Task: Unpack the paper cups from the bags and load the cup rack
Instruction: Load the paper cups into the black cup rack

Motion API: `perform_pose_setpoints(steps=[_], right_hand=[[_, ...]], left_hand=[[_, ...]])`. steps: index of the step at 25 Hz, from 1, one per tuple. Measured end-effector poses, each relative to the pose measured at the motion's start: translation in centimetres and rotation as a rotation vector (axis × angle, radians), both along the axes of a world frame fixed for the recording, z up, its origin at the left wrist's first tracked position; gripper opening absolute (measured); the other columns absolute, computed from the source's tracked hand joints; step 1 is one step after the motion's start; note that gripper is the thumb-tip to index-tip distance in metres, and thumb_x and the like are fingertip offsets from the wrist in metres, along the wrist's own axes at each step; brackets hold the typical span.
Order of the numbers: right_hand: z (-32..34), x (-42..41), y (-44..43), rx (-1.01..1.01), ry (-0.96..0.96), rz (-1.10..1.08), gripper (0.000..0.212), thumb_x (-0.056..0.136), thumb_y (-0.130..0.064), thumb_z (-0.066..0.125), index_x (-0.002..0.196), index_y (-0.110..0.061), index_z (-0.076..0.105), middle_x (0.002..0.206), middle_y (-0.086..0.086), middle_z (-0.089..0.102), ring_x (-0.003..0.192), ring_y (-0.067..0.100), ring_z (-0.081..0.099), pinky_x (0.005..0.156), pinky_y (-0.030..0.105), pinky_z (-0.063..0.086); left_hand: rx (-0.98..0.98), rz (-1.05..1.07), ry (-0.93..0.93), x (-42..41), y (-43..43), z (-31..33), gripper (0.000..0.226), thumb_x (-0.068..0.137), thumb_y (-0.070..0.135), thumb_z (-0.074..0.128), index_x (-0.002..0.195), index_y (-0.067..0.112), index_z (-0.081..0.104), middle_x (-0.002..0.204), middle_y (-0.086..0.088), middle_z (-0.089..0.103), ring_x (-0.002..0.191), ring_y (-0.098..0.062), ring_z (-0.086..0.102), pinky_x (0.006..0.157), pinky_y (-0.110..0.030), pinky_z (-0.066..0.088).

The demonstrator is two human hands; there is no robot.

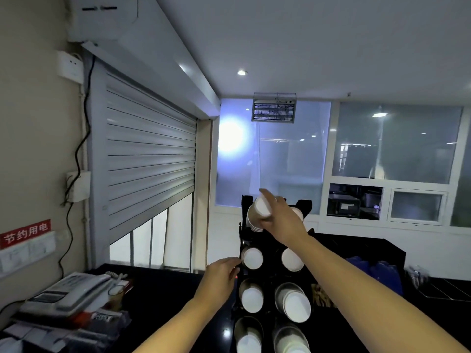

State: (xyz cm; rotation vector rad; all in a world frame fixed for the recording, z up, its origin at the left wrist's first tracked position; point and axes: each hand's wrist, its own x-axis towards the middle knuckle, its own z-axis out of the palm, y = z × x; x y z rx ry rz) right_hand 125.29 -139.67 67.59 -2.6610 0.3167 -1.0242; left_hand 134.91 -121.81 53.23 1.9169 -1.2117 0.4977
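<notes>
Care means pushing the cup stack [256,215], gripped by curled fingers of the right hand [280,217] at the top left slot of the cup rack [270,273], straight in, while the left hand [221,273] clasps the rack's left edge steady.

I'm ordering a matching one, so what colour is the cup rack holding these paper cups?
Black. The cup rack shows best in the head view.
</notes>
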Motion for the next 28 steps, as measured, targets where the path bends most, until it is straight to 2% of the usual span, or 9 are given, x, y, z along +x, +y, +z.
perform_pose_setpoints(steps=[4, 6, 9, 16, 22, 24, 25, 27, 28], right_hand=[[-1.4, 1.7, -0.8, -0.243, 0.108, -0.125, 0.065, 0.093, -0.042, 0.06, 0.151, -0.027, 0.036, 0.151, 0.01, 0.038, 0.135, 0.034, 0.039, 0.106, 0.045, 0.039], [-1.7, 1.9, -1.1, -0.259, 0.072, -0.089, 0.058, 0.093, -0.036, 0.063, 0.146, -0.02, 0.045, 0.147, 0.009, 0.044, 0.13, 0.035, 0.044, 0.105, 0.043, 0.038], [-2.0, 2.4, -1.6, -0.259, 0.057, -0.056, 0.05, 0.089, -0.034, 0.068, 0.135, -0.017, 0.057, 0.141, 0.005, 0.053, 0.122, 0.033, 0.052, 0.1, 0.042, 0.04], [-2.4, 4.0, -1.0, -0.413, 0.132, -0.133, 0.045, 0.09, -0.028, 0.067, 0.132, -0.015, 0.058, 0.142, 0.006, 0.053, 0.121, 0.034, 0.052, 0.097, 0.041, 0.039], [-2.1, 3.0, -0.6, -0.458, 0.282, -0.16, 0.053, 0.093, -0.013, 0.06, 0.144, -0.014, 0.045, 0.158, 0.012, 0.032, 0.14, 0.032, 0.037, 0.106, 0.042, 0.034], [-2.4, 1.6, -0.3, -0.473, 0.175, -0.154, 0.031, 0.094, -0.016, 0.059, 0.124, -0.008, 0.06, 0.141, 0.017, 0.052, 0.128, 0.037, 0.05, 0.096, 0.044, 0.042], [-2.7, 0.4, -0.1, -0.491, 0.093, -0.158, 0.018, 0.094, -0.019, 0.06, 0.107, -0.007, 0.066, 0.118, 0.015, 0.064, 0.11, 0.038, 0.059, 0.086, 0.044, 0.045], [-3.3, -2.7, 0.2, -0.522, 0.003, -0.17, 0.016, 0.09, -0.023, 0.061, 0.078, -0.013, 0.058, 0.077, 0.008, 0.062, 0.077, 0.034, 0.059, 0.07, 0.041, 0.044], [-3.6, -4.8, 0.4, -0.501, 0.004, -0.163, 0.021, 0.089, -0.025, 0.059, 0.072, -0.017, 0.05, 0.068, 0.006, 0.059, 0.068, 0.033, 0.056, 0.066, 0.039, 0.042]], left_hand=[[-0.038, -0.014, -0.026, 0.1, 0.0, -0.2, 0.024, 0.097, 0.007, 0.059, 0.115, 0.018, 0.071, 0.102, 0.004, 0.072, 0.087, -0.002, 0.058, 0.075, -0.007, 0.038], [-0.05, -0.008, -0.032, 0.2, 0.0, -0.3, 0.023, 0.097, 0.008, 0.061, 0.115, 0.016, 0.072, 0.105, 0.003, 0.073, 0.091, -0.006, 0.061, 0.078, -0.006, 0.039], [-0.048, -0.001, -0.024, 0.4, -0.1, -0.5, 0.025, 0.096, 0.01, 0.063, 0.119, 0.015, 0.072, 0.111, 0.0, 0.074, 0.101, -0.015, 0.065, 0.087, -0.016, 0.046], [-0.023, -0.008, -0.028, 0.8, -0.2, -0.5, 0.025, 0.096, 0.007, 0.061, 0.119, 0.014, 0.071, 0.11, -0.002, 0.074, 0.102, -0.02, 0.066, 0.089, -0.028, 0.05], [0.003, -0.004, 0.035, 0.1, -0.1, -0.4, 0.025, 0.099, 0.009, 0.058, 0.121, 0.013, 0.07, 0.112, -0.004, 0.072, 0.103, -0.018, 0.065, 0.091, -0.028, 0.051], [0.036, 0.038, 0.023, -0.6, -0.2, 0.3, 0.019, 0.099, 0.012, 0.055, 0.11, 0.011, 0.071, 0.104, -0.005, 0.071, 0.098, -0.021, 0.064, 0.087, -0.033, 0.053], [0.038, 0.071, -0.031, -1.2, -0.3, 0.7, 0.016, 0.098, 0.013, 0.055, 0.101, 0.009, 0.07, 0.098, -0.006, 0.07, 0.095, -0.024, 0.063, 0.083, -0.036, 0.053], [0.01, 0.106, -0.171, -3.2, -0.8, 1.0, 0.013, 0.096, 0.014, 0.059, 0.092, 0.008, 0.069, 0.092, -0.006, 0.068, 0.091, -0.024, 0.061, 0.08, -0.035, 0.053], [-0.001, 0.102, -0.222, -4.7, -1.2, 1.1, 0.015, 0.096, 0.016, 0.058, 0.089, 0.009, 0.069, 0.089, -0.005, 0.067, 0.087, -0.024, 0.059, 0.077, -0.036, 0.053]])
